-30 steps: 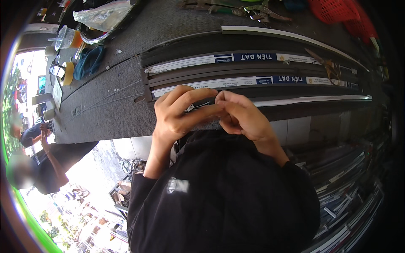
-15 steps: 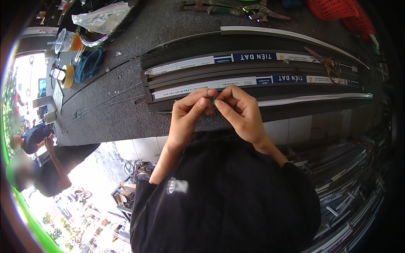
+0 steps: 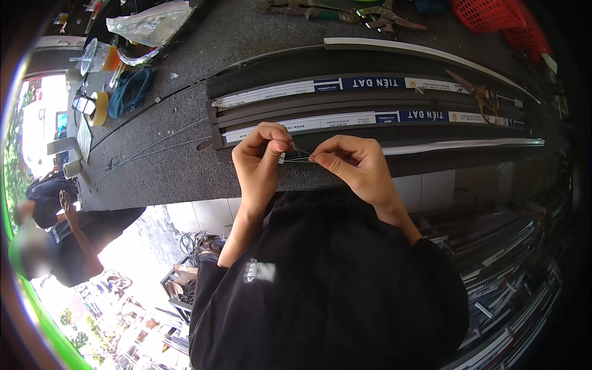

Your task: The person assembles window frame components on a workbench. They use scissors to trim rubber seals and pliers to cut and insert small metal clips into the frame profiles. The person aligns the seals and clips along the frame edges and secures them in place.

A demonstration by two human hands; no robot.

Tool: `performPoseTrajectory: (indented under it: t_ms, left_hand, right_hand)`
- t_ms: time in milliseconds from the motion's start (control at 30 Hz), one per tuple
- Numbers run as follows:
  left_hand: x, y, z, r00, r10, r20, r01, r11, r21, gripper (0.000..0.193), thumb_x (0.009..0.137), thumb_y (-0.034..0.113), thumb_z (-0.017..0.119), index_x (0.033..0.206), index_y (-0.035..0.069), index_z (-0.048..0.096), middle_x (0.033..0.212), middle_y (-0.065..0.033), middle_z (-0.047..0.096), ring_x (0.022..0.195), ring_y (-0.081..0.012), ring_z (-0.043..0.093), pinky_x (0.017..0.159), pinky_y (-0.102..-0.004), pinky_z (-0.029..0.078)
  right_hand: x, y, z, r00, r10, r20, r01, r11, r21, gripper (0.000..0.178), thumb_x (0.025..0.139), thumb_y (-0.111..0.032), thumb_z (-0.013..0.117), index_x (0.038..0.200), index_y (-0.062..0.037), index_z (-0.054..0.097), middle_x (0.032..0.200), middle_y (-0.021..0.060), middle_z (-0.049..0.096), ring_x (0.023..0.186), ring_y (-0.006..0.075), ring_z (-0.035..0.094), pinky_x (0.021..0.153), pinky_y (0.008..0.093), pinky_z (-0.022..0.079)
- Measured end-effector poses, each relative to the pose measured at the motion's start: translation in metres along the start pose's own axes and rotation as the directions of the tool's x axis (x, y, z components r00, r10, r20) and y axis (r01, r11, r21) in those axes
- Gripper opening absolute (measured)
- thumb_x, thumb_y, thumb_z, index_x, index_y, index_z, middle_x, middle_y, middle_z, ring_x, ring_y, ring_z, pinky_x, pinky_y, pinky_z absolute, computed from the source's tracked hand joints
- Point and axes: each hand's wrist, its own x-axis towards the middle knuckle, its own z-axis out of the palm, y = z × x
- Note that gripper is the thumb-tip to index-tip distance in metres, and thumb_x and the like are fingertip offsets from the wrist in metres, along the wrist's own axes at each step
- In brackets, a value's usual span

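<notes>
Thin pale strands [image 3: 298,158], cord or wire, stretch between my two hands above the near edge of a dark frame. My left hand [image 3: 259,157] is closed in a pinch at their left end, with a small whitish piece [image 3: 282,158] beside its fingers. Thumb and forefinger of my right hand [image 3: 354,165] pinch the other end. Under and behind the hands lies the long dark frame [image 3: 265,113], its bars carrying blue and white labels. A white strip [image 3: 456,146] runs along the frame to the right of my right hand.
Scissors [image 3: 483,97] lie across the frame's right part. Pliers [image 3: 385,16] and a red basket [image 3: 484,13] sit at the back. At the left are a tape roll [image 3: 100,108], a dark cloth [image 3: 131,92] and a plastic cup [image 3: 96,57]. Two people [image 3: 68,240] are at the far left.
My hands have drawn apart; the left has moved left and the strands now show stretched between them. The people at the far left have shifted slightly.
</notes>
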Motion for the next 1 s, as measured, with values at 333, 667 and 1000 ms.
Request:
performPoseTrajectory:
  t_ms: [333, 667, 1000]
  left_hand:
    - [0.002, 0.018, 0.007, 0.991, 0.129, 0.017, -0.129, 0.951, 0.283, 0.011, 0.09, 0.002, 0.069, 0.084, -0.002, 0.061, 0.096, -0.0113, 0.067, 0.082, -0.0162, 0.064, 0.075, -0.0282, 0.053]
    - [0.003, 0.03, 0.014, 0.943, 0.167, 0.288, -0.302, 0.791, 0.532, 0.023, 0.074, 0.005, 0.082, 0.093, 0.002, 0.071, 0.126, -0.0143, 0.069, 0.1, -0.0245, 0.07, 0.085, -0.032, 0.056]
    - [0.002, 0.026, 0.022, 0.679, 0.521, 0.517, -0.728, 0.389, 0.564, 0.036, 0.063, 0.019, 0.086, 0.098, 0.015, 0.078, 0.121, -0.0076, 0.07, 0.101, -0.022, 0.067, 0.081, -0.0321, 0.057]
  right_hand:
    - [-0.01, -0.01, 0.003, 0.986, -0.16, -0.042, 0.136, 0.931, -0.338, 0.021, 0.091, -0.008, 0.074, 0.112, -0.004, 0.073, 0.106, 0.0067, 0.07, 0.066, 0.0059, 0.058, 0.062, 0.0224, 0.047]
    - [-0.009, -0.013, 0.01, 0.91, -0.411, -0.051, 0.343, 0.818, -0.462, 0.019, 0.085, -0.003, 0.077, 0.103, -0.0026, 0.074, 0.103, 0.0057, 0.067, 0.071, 0.0088, 0.058, 0.058, 0.0247, 0.045]
    - [-0.008, -0.003, -0.006, 0.979, 0.159, 0.126, -0.201, 0.842, 0.5, 0.019, 0.102, -0.018, 0.06, 0.101, 0.001, 0.063, 0.09, 0.0043, 0.063, 0.065, 0.0055, 0.054, 0.052, 0.0185, 0.038]
